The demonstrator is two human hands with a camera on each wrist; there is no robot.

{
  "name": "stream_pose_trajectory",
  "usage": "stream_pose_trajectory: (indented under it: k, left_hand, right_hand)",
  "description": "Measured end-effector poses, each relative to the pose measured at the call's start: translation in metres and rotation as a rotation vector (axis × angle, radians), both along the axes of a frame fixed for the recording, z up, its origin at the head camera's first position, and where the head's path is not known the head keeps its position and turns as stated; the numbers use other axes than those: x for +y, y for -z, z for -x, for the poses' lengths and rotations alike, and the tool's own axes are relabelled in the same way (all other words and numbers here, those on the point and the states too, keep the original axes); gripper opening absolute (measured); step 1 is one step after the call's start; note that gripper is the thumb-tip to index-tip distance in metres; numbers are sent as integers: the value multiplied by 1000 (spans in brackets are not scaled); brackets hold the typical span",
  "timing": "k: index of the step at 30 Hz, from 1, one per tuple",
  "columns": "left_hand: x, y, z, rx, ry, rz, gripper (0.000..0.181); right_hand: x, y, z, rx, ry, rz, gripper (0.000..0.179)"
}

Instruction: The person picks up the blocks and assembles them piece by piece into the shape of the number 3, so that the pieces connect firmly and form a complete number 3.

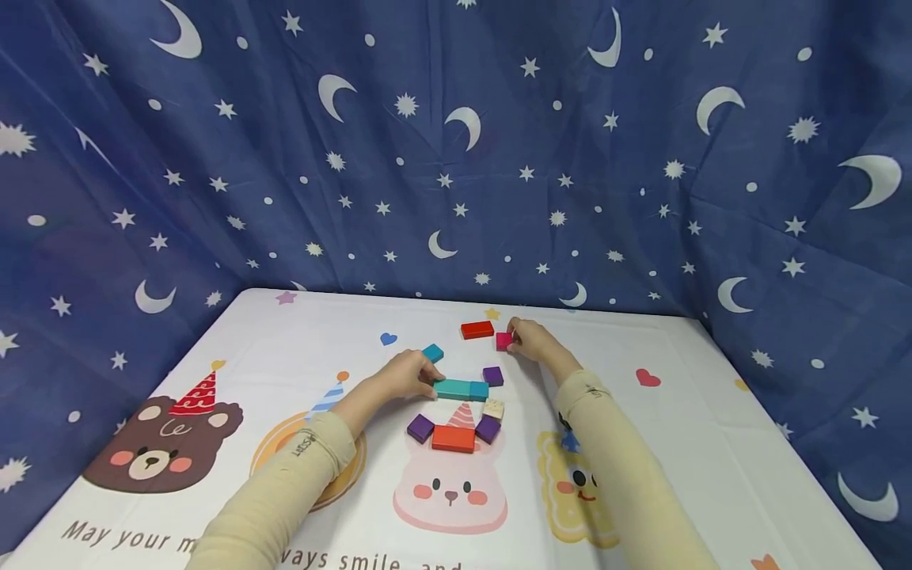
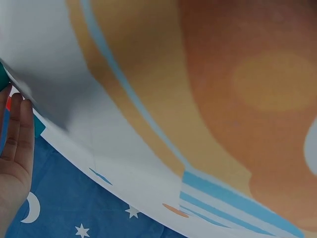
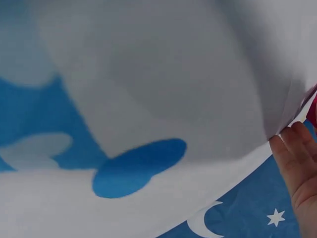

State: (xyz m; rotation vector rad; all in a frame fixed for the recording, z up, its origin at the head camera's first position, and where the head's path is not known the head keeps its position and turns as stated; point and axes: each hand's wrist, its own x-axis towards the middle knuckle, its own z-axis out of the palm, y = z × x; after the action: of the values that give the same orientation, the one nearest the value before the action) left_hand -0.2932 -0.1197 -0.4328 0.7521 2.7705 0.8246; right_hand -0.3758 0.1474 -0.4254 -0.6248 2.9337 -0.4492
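Note:
In the head view my left hand [image 1: 409, 374] pinches the left end of a long teal block [image 1: 454, 389], whose right end touches a small blue block [image 1: 479, 390]. Behind that hand, partly hidden by it, lies another teal block [image 1: 432, 353]. Farther back, my right hand [image 1: 536, 343] holds a small magenta block [image 1: 503, 341] by its right side. A red block [image 1: 477, 330] lies just left of it. The left wrist view shows fingers [image 2: 21, 129] beside a teal edge [image 2: 3, 77]; in the right wrist view, fingers [image 3: 294, 148] reach a magenta block [image 3: 312, 113].
Nearer me, an orange-red block [image 1: 453, 438] lies between two purple blocks [image 1: 421, 428]. A cream block [image 1: 493, 408] and another purple block [image 1: 493, 376] lie by the blue one. Cartoon prints cover the white tablecloth [image 1: 684, 443]; a starry blue curtain [image 1: 456, 158] hangs behind.

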Motion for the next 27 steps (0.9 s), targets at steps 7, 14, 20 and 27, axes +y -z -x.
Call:
stream_pose_trajectory:
  k: [7,14,20,27]
  left_hand:
    - [4,-3,-7,-14,-50,6,29]
    - [4,-4,-8,-1,-43,11,30]
    - [4,-4,-9,-8,-45,-5,30]
    - [4,-4,-8,-8,-41,-8,30]
  right_hand:
    - [-3,-2,-8,-6,-9,114,27]
    - [-8,-6,-12,-42,-58,147,30]
    - [-10,-5,-15,-35,-108,156,30]
    - [-9,10,-3,-36,-200,248,28]
